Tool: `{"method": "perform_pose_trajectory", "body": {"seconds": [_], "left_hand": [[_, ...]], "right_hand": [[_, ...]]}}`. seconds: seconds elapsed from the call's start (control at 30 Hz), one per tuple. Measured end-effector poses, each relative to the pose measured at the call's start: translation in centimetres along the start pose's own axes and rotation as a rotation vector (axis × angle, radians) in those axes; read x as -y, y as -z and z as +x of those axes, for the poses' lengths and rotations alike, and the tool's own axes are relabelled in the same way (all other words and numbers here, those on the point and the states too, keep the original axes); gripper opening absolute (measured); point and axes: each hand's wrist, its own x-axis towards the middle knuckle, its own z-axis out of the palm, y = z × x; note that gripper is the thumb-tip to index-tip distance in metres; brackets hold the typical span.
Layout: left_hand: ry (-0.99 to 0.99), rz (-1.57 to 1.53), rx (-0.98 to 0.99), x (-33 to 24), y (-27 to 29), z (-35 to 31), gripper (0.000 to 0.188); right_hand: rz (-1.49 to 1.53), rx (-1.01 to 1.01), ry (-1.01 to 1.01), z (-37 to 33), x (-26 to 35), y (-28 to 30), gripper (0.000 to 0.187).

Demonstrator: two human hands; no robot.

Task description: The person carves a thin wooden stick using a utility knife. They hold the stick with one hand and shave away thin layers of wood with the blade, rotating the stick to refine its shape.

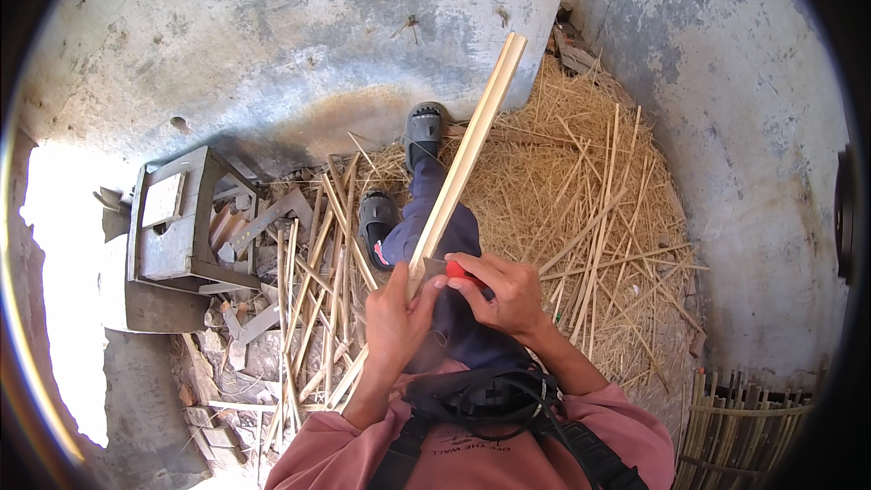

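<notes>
A long pale bamboo strip (466,156) with a groove along it slants up and away over my legs. My left hand (396,319) is closed around its near end, the thumb pointing toward the blade. In my right hand (502,290) is a knife (456,269) with a red handle, fingers wrapped round it. Its short grey blade lies against the strip just beyond my left fingers. The blade's edge and how deep it sits in the bamboo cannot be made out.
Loose bamboo strips (313,295) lie in a heap left of my legs, beside a weathered wooden frame (201,254). Shavings (544,181) cover the floor ahead and right, with more strips across them. Worn walls (299,45) stand close around; a slatted bamboo piece (739,436) is at lower right.
</notes>
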Motion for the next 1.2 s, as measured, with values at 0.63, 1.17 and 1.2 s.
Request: {"method": "perform_pose_trajectory", "body": {"seconds": [0.63, 1.17, 1.2], "left_hand": [[0.039, 0.006, -0.012, -0.3, -0.3, -0.3, 0.038], [0.080, 0.066, 0.051, -0.5, 0.2, -0.7, 0.042], [0.045, 0.070, 0.020, 0.1, -0.1, -0.9, 0.041]], "right_hand": [[-0.071, -0.003, 0.026, 0.2, -0.2, 0.7, 0.031], [-0.053, -0.050, 0.027, 1.3, -1.1, 1.1, 0.029], [-0.047, -0.058, 0.017, 1.5, -1.2, 1.2, 0.029]]}}
